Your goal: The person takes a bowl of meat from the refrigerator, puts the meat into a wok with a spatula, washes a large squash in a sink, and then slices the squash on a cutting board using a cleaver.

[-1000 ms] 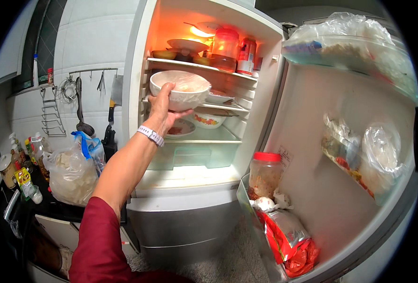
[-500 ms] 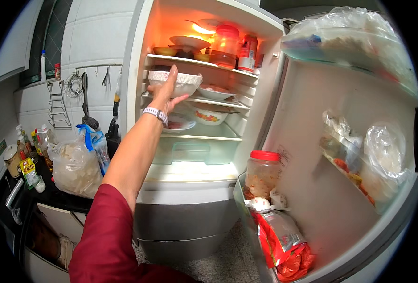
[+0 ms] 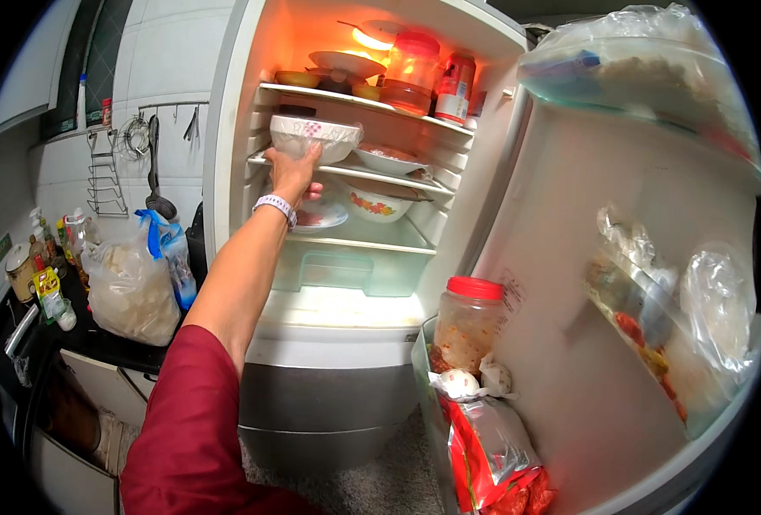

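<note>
My left hand [image 3: 292,176] reaches into the open fridge, a pale watch round its wrist. Its thumb and fingers press against the lower front of a white bowl [image 3: 316,133] with a small pink pattern. The bowl is at the middle shelf [image 3: 346,173]; the fingers partly hide its base. Right beside it sits a shallow dish [image 3: 391,161] of food. Below are a flower-patterned bowl [image 3: 372,206] and a plate [image 3: 320,215] partly behind my hand. My right hand is out of view.
The upper shelf holds a red-lidded jar [image 3: 411,73], a red can [image 3: 455,88] and stacked dishes [image 3: 346,64]. The open door [image 3: 552,223] at right carries another red-lidded jar [image 3: 468,322], eggs [image 3: 459,384] and bags. A filled plastic bag [image 3: 132,287] stands on the left counter.
My thumb has come down from the bowl's rim to its lower front, uncovering the pink pattern. The whole view has shifted slightly.
</note>
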Demonstrator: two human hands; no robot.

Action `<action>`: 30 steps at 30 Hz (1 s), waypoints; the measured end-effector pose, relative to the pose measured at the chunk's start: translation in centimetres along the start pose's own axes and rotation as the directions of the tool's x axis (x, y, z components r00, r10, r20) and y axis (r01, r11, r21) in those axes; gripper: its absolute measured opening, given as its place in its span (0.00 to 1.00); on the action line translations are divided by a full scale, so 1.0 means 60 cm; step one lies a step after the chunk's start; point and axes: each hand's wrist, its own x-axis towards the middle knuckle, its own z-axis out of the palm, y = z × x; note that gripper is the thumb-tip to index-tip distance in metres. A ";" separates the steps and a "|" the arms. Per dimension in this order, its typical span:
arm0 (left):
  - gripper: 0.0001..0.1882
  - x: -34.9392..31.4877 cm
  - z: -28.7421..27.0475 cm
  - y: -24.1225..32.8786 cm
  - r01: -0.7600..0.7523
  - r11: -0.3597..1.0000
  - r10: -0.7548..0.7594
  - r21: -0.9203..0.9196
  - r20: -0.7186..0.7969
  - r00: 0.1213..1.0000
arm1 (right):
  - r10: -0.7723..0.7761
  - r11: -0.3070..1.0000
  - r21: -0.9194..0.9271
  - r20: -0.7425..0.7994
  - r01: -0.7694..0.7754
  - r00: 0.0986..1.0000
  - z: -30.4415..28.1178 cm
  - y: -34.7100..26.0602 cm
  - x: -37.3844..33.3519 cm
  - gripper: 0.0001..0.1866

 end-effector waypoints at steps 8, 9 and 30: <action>0.42 -0.005 -0.041 -0.033 -0.156 0.981 0.154 0.114 0.027 0.988 | 0.232 0.972 -0.065 0.079 -0.227 0.970 0.005 -0.071 0.013 0.06; 0.41 -0.018 -0.049 -0.039 -0.212 0.967 0.203 0.143 0.074 0.976 | 0.284 0.956 -0.095 0.088 -0.276 0.955 0.003 -0.080 0.011 0.05; 0.16 -0.442 -0.922 -0.225 -0.611 0.680 -0.035 0.405 0.850 0.526 | -0.572 0.807 0.236 0.540 0.541 0.618 0.104 -0.438 -0.108 0.08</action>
